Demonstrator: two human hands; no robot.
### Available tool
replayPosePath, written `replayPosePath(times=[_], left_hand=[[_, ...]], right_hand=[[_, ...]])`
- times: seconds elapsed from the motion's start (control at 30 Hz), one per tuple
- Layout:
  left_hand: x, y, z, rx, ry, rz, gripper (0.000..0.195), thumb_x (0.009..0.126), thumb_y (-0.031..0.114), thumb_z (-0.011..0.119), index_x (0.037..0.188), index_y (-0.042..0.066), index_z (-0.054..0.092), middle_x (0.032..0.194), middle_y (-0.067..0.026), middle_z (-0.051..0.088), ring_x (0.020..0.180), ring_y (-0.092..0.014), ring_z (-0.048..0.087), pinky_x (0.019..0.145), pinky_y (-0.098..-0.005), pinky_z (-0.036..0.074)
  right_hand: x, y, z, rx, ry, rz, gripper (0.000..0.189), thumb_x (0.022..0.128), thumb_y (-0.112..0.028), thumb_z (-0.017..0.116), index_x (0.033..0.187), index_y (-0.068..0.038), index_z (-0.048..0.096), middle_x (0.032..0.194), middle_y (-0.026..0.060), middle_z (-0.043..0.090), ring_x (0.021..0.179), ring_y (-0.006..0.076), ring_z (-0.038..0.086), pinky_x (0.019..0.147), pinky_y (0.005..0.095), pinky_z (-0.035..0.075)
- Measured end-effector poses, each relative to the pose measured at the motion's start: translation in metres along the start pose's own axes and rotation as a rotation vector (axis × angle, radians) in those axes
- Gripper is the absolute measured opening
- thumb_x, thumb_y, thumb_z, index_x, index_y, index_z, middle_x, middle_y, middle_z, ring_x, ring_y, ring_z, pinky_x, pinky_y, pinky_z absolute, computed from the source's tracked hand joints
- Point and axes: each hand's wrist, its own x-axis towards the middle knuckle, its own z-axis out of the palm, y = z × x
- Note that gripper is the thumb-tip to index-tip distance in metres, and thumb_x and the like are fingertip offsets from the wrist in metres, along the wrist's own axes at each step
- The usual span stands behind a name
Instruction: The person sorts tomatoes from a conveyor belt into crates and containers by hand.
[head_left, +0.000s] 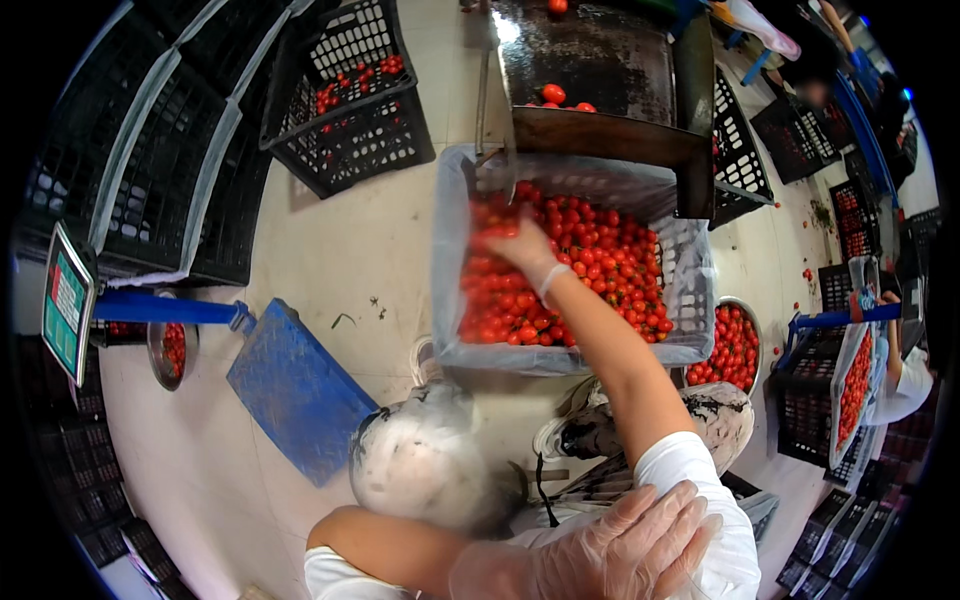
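My right hand (521, 244), in a thin clear glove, reaches into a crate (694, 289) lined with translucent plastic film. It is blurred, with its fingers among the small red tomatoes (592, 262); whether it grips any cannot be told. My left hand (637, 540), also in a clear glove, lies across my body against the white sleeve (679, 457) of my right arm. Its fingers are a little apart and nothing shows in them. A dark metal chute (600, 131) overhangs the crate's far side, with a few tomatoes (553, 94) on it.
A blue platform scale (300, 390) with its display (67, 304) is at left. Metal bowls of tomatoes stand at right (754, 322) and left (157, 349). Black crates (360, 139) stand beyond and are stacked at left (165, 142). A co-worker (907, 386) is at far right.
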Motion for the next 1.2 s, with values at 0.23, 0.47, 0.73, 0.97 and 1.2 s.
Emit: replayPosePath(times=[0.23,0.47,0.73,0.97,1.2], left_hand=[[-0.005,-0.008,0.003,0.139,0.051,0.000,0.038,0.081,0.030,0.046,0.107,0.006,0.060,0.108,-0.0109,0.060,0.111,-0.025,0.053,0.108,-0.0538,0.011],[0.000,-0.015,0.005,0.188,0.066,0.013,0.034,0.078,0.025,0.050,0.104,0.006,0.062,0.107,-0.0127,0.060,0.107,-0.027,0.054,0.107,-0.0558,0.017],[-0.006,-0.025,0.017,0.253,0.257,0.107,0.032,0.073,0.021,0.053,0.095,0.001,0.065,0.097,-0.0146,0.063,0.102,-0.028,0.056,0.105,-0.0555,0.023],[-0.008,-0.025,0.028,0.263,0.338,0.109,0.031,0.074,0.019,0.054,0.095,0.000,0.065,0.096,-0.0142,0.063,0.098,-0.029,0.058,0.105,-0.0563,0.023],[-0.006,-0.025,0.032,0.234,0.332,0.129,0.024,0.076,0.020,0.055,0.090,0.003,0.064,0.094,-0.0137,0.063,0.097,-0.028,0.058,0.103,-0.0543,0.027]], right_hand=[[-0.077,-0.046,0.026,-0.858,-0.568,-0.306,0.084,0.065,-0.045,0.068,0.135,-0.009,0.037,0.108,0.0199,0.061,0.116,0.0434,0.044,0.092,0.0443,0.044],[-0.098,-0.052,-0.015,-1.272,-0.931,-0.309,0.049,0.074,-0.042,0.060,0.116,-0.017,0.062,0.112,0.0043,0.062,0.124,0.0316,0.037,0.092,0.0580,0.037],[-0.103,-0.002,-0.091,-1.833,-0.782,-0.256,0.035,0.086,-0.025,0.052,0.120,-0.018,0.060,0.124,0.0043,0.056,0.137,0.0322,0.021,0.097,0.0704,0.024],[-0.069,0.029,-0.152,-1.723,-0.458,-0.218,0.033,0.086,-0.019,0.051,0.118,-0.021,0.058,0.132,0.0032,0.047,0.138,0.0336,0.019,0.098,0.0694,0.024],[-0.034,0.050,-0.156,-1.586,0.187,-0.179,0.025,0.084,-0.021,0.052,0.103,-0.014,0.066,0.135,0.0093,0.043,0.133,0.0363,0.027,0.099,0.0640,0.024]])
